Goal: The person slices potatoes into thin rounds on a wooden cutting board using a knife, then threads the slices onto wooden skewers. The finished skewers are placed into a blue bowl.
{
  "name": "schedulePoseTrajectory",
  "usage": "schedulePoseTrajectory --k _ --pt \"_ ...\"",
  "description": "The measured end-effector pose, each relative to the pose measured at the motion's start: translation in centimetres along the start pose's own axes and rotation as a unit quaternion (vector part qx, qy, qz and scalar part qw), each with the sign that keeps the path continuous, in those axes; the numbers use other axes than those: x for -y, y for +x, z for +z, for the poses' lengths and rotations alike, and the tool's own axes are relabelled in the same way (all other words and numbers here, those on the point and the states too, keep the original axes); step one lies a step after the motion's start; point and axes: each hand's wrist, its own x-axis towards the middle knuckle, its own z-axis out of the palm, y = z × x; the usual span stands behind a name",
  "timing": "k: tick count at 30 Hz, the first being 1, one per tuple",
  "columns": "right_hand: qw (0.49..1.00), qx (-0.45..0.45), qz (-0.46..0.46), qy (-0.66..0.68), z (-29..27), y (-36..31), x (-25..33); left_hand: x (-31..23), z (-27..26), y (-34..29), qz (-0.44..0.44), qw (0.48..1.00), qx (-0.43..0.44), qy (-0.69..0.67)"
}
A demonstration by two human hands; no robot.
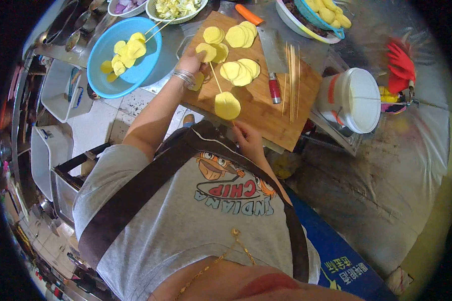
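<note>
A thin wooden skewer [215, 77] runs over the near left part of a wooden cutting board [266, 125]. One round yellow potato slice [227, 106] is threaded on it near its lower end. My right hand [248, 141] pinches that lower end, close to the board's near edge. My left hand [190, 62] is closed on another potato slice [206, 52] at the skewer's upper end; whether the tip has gone through it, I cannot tell. Fanned piles of potato slices [241, 36] lie beyond. A cleaver [272, 52] with a red handle and several bare skewers [292, 83] rest to the right.
At the left, a blue basin [98, 83] holds potato slices on skewers. Bowls of chopped vegetables [178, 10] stand at the back, near a carrot [249, 15]. A white bucket [362, 100], red gloves [400, 62] and a bowl of peeled potatoes [331, 15] are on the right.
</note>
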Motion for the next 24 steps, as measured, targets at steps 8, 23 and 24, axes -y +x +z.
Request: schedulePoseTrajectory --k 8,23,24 --pt "0.999 -0.014 0.035 -0.013 0.2 -0.2 0.7 -0.4 1.6 -1.8 -0.047 0.997 -0.037 0.054" --pt "0.997 -0.056 0.052 -0.023 0.7 0.2 -1.6 4.9 3.2 -4.7 0.109 0.987 0.006 0.121" --pt "0.995 -0.048 0.083 0.024 0.7 0.3 -1.7 5.3 3.7 -5.5 0.086 0.984 0.045 0.151"
